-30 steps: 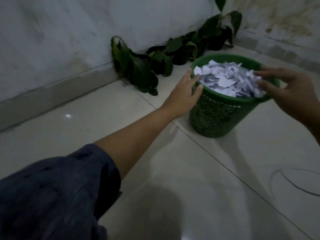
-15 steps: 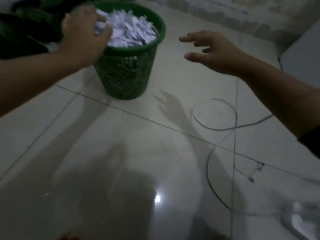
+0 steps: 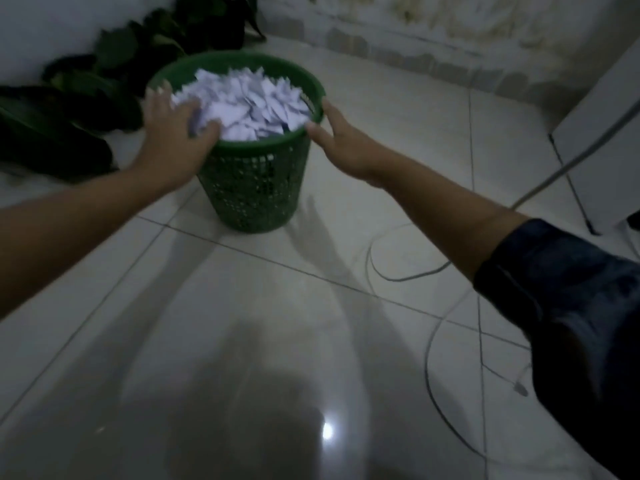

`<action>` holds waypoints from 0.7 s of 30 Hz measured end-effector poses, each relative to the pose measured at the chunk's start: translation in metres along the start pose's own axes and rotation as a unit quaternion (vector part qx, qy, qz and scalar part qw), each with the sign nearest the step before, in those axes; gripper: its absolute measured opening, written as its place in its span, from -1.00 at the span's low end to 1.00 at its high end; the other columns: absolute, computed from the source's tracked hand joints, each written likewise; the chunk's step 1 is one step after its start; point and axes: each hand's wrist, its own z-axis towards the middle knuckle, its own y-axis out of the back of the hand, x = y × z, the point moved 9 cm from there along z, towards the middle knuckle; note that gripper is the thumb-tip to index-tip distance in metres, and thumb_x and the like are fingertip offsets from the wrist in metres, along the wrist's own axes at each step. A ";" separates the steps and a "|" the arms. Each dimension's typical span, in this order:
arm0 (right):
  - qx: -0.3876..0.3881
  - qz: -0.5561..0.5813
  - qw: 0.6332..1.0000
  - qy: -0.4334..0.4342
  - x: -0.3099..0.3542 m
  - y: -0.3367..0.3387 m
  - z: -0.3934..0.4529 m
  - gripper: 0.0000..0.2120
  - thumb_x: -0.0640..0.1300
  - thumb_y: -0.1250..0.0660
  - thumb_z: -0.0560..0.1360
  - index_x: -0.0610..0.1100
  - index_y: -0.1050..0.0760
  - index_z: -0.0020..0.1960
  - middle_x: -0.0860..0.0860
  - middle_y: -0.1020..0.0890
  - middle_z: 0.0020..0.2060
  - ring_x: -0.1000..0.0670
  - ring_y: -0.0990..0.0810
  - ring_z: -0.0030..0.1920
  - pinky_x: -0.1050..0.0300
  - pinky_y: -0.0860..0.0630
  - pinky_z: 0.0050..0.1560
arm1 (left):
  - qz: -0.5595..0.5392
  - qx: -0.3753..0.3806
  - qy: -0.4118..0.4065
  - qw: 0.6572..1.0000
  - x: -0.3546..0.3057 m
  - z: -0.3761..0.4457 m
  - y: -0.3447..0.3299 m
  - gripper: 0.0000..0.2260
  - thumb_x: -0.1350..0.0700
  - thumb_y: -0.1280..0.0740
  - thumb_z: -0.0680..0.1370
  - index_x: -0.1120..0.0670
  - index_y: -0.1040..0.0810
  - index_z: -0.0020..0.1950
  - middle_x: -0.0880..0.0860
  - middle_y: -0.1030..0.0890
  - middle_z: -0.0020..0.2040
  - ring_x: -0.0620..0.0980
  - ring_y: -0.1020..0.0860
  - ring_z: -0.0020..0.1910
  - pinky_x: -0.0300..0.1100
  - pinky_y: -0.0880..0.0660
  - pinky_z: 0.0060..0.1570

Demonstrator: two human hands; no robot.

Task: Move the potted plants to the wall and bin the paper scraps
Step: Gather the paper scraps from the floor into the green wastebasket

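One green mesh bin (image 3: pixel 254 188) stands on the tiled floor (image 3: pixel 242 341) at upper centre, heaped with white paper scraps (image 3: pixel 249 105). Left hand (image 3: pixel 173 133) lies spread open over scraps and rim; right hand (image 3: pixel 341 140), open, touches the rim's right side. Potted plants (image 3: pixel 104 74) line the wall (image 3: pixel 52 22) at upper left, too dark to count.

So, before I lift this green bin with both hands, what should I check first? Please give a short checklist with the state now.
1. Left hand on the rim: ok, palm over the edge, fingers on the paper scraps.
2. Right hand on the rim: ok, touching the opposite side.
3. Firm grip: cannot tell, both hands look open.
4. Scraps inside the green bin: ok, but heaped to the rim, may spill.
5. Cable on the floor: not ok, loops near the bin.
6. Potted plants at the wall: ok.
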 end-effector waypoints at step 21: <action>-0.097 0.081 0.992 0.006 0.007 0.006 0.060 -0.35 0.12 -0.19 0.48 -0.04 -0.11 0.50 -0.09 -0.20 0.48 -0.13 -0.15 0.48 -0.17 -0.20 0.44 | -0.216 -0.096 0.108 0.966 0.002 -0.007 0.035 -0.43 -0.05 -0.35 0.50 0.08 -0.25 0.45 0.11 -0.27 0.45 0.05 -0.28 0.40 -0.10 -0.24 0.34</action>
